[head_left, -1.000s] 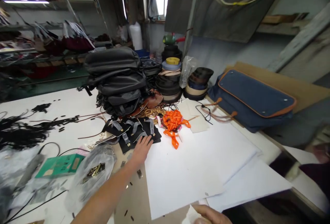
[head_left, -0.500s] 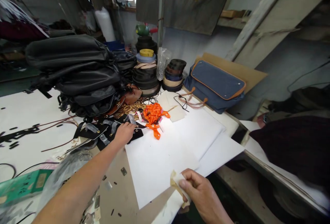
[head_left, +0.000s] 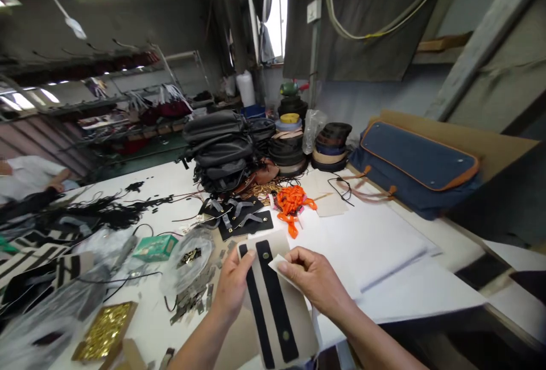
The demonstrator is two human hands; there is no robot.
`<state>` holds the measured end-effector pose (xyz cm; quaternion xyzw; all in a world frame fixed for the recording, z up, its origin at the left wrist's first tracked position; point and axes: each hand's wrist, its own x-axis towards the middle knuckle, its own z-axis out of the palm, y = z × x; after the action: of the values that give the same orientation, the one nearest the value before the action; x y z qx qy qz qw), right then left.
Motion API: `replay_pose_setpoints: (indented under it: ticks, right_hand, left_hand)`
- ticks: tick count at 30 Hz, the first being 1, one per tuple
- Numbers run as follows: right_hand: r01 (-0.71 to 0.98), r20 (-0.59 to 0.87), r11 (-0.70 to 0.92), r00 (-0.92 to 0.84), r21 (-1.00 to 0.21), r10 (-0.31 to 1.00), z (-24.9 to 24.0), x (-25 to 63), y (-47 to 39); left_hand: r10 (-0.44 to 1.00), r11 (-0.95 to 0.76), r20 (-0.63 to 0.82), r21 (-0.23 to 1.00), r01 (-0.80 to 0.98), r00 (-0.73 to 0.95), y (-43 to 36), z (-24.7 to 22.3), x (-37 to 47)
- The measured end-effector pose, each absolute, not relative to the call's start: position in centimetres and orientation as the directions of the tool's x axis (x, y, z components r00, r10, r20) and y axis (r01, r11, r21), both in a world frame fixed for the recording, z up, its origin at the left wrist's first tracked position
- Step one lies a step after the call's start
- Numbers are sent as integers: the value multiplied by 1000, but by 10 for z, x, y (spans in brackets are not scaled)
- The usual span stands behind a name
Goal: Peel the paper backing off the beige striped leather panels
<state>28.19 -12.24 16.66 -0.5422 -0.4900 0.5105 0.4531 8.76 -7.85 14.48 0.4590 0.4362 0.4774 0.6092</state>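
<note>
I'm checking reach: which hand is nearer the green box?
Left. The left hand, gripping the striped panel, is right of the green box; the right hand, holding a white piece, is farther right.

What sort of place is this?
It looks like a bag-making workshop: there is a stack of black bags, a pile of coiled strapping near it, and many small gold-coloured pieces in a box.

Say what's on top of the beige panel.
The beige panel bears two black strips, the wider with two round discs. The white scrap in the right hand hides part of the upper right; the left hand covers part of the upper left.
</note>
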Motion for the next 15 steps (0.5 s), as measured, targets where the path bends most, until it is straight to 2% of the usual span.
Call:
replay_pose_setpoints:
  ticks: [2,6,12,15]
  right_hand:
    - [145,-90,-82,-46,-986,995,171,277,-126]
    - [262,-46,-22,-83,-965,995,172,267,-133]
    - [316,11,59,-151,-947,988,175,260,-150]
    - [367,-5,66,-190,-928,982,171,265,-157]
  left_hand:
    - [986,144,-117,960,-239,122,-101,150,87]
    - [990,133,-120,963,-235,69,-133,160,86]
    - [999,54,-54,979,-197,9,-170,178,94]
    - [999,30,-32,967,-253,-5,-179,190,101]
